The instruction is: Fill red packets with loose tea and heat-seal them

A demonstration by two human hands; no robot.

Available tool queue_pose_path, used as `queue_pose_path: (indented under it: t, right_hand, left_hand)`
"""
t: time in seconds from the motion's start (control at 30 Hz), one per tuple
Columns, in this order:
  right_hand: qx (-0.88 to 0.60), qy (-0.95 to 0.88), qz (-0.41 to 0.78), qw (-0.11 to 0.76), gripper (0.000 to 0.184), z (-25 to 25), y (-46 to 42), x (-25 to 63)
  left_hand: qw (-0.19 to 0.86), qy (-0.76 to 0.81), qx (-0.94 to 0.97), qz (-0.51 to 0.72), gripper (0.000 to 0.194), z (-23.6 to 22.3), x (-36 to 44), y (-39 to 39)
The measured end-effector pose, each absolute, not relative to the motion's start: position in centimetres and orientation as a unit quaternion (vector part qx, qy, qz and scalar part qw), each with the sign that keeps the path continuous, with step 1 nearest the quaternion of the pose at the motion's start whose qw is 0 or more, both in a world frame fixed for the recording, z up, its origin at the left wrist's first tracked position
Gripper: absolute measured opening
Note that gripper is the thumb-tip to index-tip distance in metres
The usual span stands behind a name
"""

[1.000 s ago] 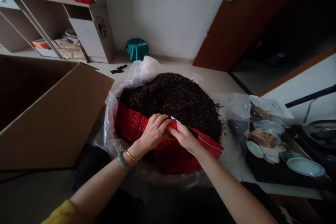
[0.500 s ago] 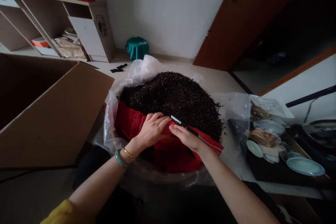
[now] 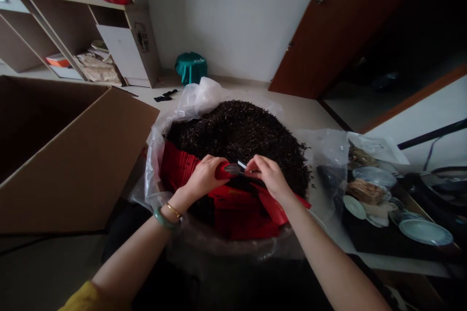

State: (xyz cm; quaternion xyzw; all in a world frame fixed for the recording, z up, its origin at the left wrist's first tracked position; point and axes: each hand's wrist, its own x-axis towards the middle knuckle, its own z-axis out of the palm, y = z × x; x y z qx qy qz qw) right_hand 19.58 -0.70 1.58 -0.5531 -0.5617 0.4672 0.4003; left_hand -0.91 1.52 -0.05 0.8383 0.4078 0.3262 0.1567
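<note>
My left hand (image 3: 206, 175) is closed around a small red packet (image 3: 222, 170), whose open mouth faces right and shows a silvery inside. Close beside that mouth, my right hand (image 3: 268, 172) has its fingers curled together; what they hold, if anything, I cannot make out. Between the hands lies a thin dark object with a white end (image 3: 241, 164), partly hidden. Behind them rises a heap of dark, dry, twisted leaves (image 3: 248, 126), like loose tea. Several flat red packets (image 3: 241, 209) lie in front of the heap, with a row of others (image 3: 177, 163) at the left.
Clear plastic sheeting (image 3: 155, 155) lines the round container under the heap. A large open cardboard box (image 3: 91, 165) stands at the left. On the right are a tray with lidded bowls (image 3: 425, 231) and a clear tub (image 3: 367, 189). A teal-covered bin (image 3: 191, 68) stands by the wall.
My hands were together at a flat red packet; now they are apart. The packet in my left hand has its mouth opened, and my right hand's fingers have curled in.
</note>
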Motion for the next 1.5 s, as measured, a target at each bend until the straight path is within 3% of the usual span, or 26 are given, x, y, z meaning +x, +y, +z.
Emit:
queue_pose_path:
  t: [0.1,0.2,0.37,0.5,0.83,0.93,1.17,1.33,1.5]
  right_hand:
    - [-0.591,-0.683,0.361,0.23,0.021,0.2,-0.5,20.2]
    - [-0.536,-0.79,0.288,0.079,0.049,-0.8,-0.9,20.3]
    - [-0.515,-0.819,0.243,-0.067,0.085,-0.9,-1.0,19.9]
    - [-0.505,-0.838,0.172,-0.116,0.087,-0.3,-0.8,18.6]
    - [-0.503,-0.85,0.101,-0.118,0.062,-0.8,-1.5,17.2]
    - [-0.52,-0.84,0.139,-0.064,0.053,-0.6,-1.1,17.6]
    - [-0.551,-0.775,0.255,0.178,0.034,3.9,-0.1,19.4]
    - [-0.545,-0.775,0.218,0.235,0.03,7.9,-0.1,18.4]
    - [-0.536,-0.795,0.194,0.207,0.035,8.9,0.7,16.3]
  left_hand:
    - [0.172,0.423,0.823,0.336,0.041,0.0,-1.2,1.7]
    - [0.181,0.424,0.821,0.336,0.04,0.0,-1.2,1.7]
    - [0.192,0.421,0.822,0.333,0.04,0.0,-1.1,1.7]
    - [0.193,0.418,0.826,0.325,0.041,0.1,-1.0,1.7]
    - [0.202,0.443,0.81,0.326,0.046,0.4,-1.0,1.8]
    - [0.205,0.452,0.803,0.329,0.049,0.5,-1.1,1.8]
    - [0.2,0.48,0.783,0.34,0.051,0.5,-1.0,2.0]
    - [0.191,0.472,0.787,0.347,0.052,0.1,-0.8,2.0]
    - [0.198,0.472,0.777,0.366,0.052,-0.2,-0.8,2.0]
